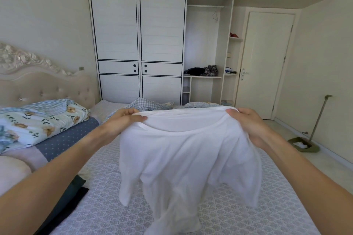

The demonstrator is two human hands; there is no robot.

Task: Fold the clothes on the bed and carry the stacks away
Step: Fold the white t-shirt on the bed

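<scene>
A white shirt hangs in the air over the bed, held up by its top edge. My left hand grips the shirt's upper left corner. My right hand grips the upper right corner. The cloth droops down, its lower end touching the patterned grey bedspread. A blue checked garment lies crumpled at the far side of the bed, partly hidden behind the shirt. Dark folded clothes sit at the bed's left edge under my left forearm.
A floral quilt and pillows lie by the padded headboard on the left. A white wardrobe stands ahead, its open shelf holding dark clothes. A shut door is at the right, with a dustpan on the floor.
</scene>
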